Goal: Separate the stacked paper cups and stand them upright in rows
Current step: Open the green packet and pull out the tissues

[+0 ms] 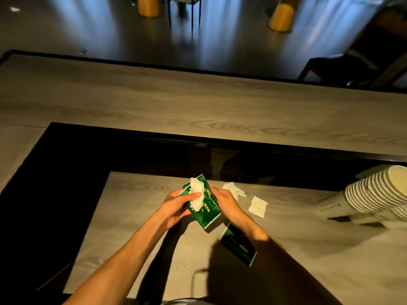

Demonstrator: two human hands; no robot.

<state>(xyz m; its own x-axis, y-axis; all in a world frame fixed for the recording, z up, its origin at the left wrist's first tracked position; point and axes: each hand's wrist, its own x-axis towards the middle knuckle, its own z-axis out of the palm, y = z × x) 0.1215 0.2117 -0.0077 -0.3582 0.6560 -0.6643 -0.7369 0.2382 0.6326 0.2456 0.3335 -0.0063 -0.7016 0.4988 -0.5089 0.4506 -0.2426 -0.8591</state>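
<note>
A stack of nested paper cups [374, 192] lies on its side at the right edge of the lower wooden table [132, 205], rims toward me. Both hands are well left of it, at the table's middle. My left hand [178, 208] and my right hand [224, 203] grip a green tissue pack [206, 208] between them. White tissue [197, 193] sticks out of the pack's top, with my left thumb pressed on it.
A crumpled tissue [234, 190] and a flat folded tissue [257, 205] lie just right of my hands. A second green pack [239, 246] lies under my right forearm. A higher wooden counter [198, 106] runs behind, with chairs and yellow stools beyond.
</note>
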